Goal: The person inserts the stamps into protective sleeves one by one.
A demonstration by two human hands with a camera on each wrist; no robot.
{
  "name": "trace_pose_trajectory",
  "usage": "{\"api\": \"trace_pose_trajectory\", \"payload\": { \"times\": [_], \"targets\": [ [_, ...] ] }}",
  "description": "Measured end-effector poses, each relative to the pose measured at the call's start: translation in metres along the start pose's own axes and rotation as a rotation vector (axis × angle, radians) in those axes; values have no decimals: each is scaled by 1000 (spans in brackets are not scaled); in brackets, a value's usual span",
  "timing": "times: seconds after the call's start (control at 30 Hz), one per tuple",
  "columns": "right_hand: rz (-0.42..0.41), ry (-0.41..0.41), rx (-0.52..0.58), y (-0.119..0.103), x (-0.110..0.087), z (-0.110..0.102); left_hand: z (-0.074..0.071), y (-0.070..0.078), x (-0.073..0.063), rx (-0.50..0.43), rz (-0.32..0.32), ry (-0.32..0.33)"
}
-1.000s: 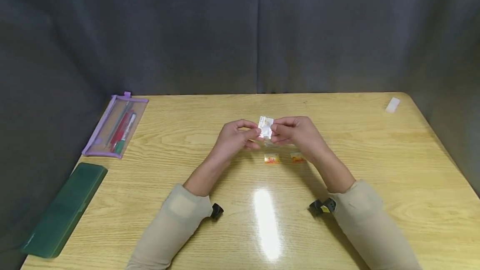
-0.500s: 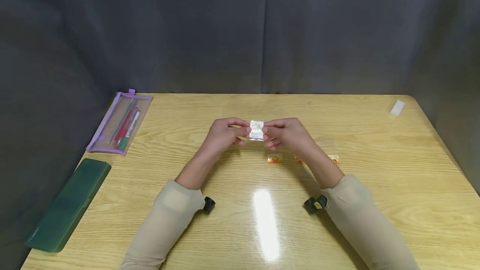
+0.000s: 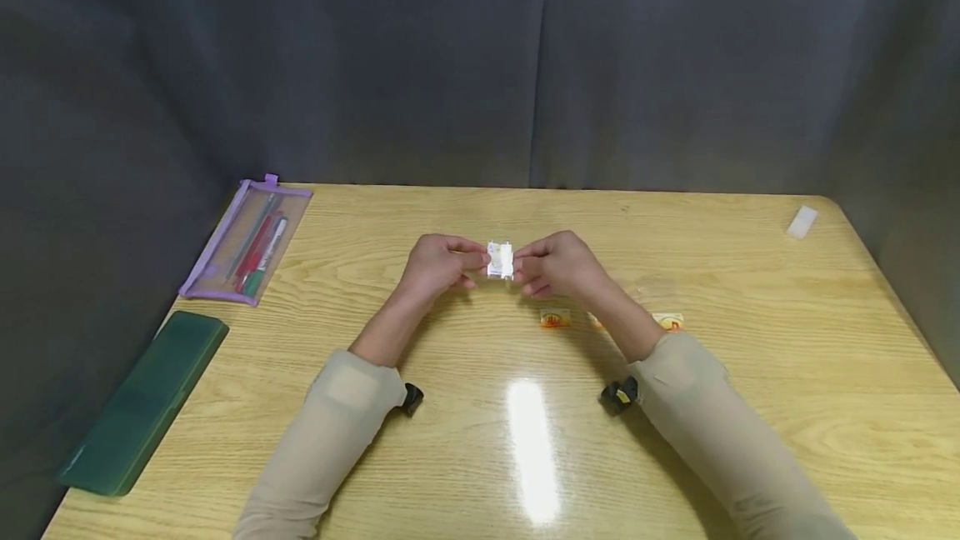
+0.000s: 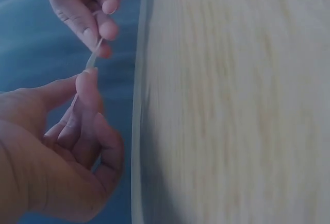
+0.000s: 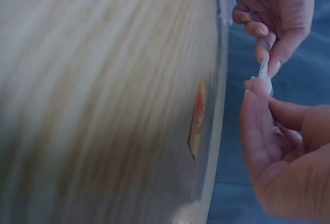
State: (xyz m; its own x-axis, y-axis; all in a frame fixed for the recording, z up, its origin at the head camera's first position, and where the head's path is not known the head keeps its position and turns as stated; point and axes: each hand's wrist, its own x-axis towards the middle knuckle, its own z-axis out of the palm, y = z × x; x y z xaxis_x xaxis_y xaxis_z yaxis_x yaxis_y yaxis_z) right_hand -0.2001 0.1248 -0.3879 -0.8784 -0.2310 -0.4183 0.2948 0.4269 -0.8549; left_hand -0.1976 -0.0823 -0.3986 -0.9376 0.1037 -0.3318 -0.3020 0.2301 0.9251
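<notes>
Both hands hold a small, flat, shiny white packet [image 3: 500,260] with faint print, raised over the far middle of the table in the head view. My left hand [image 3: 440,265] pinches its left edge between thumb and fingers. At the opposite edge, the right hand [image 3: 558,265] pinches it the same way. The left wrist view has the packet [image 4: 92,59] nearly edge-on between the two sets of fingertips. From the right wrist, the packet [image 5: 265,73] also looks thin. Below the right hand lies a small orange-and-yellow printed piece [image 3: 555,318].
Another orange-and-yellow piece [image 3: 667,321] lies beyond the right forearm, and one more [image 3: 596,321] is partly hidden by it. At left are a purple-edged mesh pouch [image 3: 247,244] with pens and a dark green case [image 3: 142,402]. A white block [image 3: 802,222] sits far right.
Both hands have moved left with the packet, which has turned to lie squarer to the head view. The orange-and-yellow piece beyond the right forearm has come into sight.
</notes>
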Motion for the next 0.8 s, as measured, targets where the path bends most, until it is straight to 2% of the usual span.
{"api": "trace_pose_trajectory", "payload": {
  "times": [0.2, 0.43, 0.63, 0.8],
  "targets": [
    [0, -31, -94, 1, 5, 6, -3, 0, 4, 80, -48, -9],
    [-4, -68, -190, 1, 10, 9, -4, -2, 8, 151, -71, -22],
    [3, -66, -188, 1, 10, 9, -4, -1, 9, 212, -76, -15],
    [-28, -67, -157, 3, 6, 4, -6, 0, 7, 238, -69, -5]
  ]
}}
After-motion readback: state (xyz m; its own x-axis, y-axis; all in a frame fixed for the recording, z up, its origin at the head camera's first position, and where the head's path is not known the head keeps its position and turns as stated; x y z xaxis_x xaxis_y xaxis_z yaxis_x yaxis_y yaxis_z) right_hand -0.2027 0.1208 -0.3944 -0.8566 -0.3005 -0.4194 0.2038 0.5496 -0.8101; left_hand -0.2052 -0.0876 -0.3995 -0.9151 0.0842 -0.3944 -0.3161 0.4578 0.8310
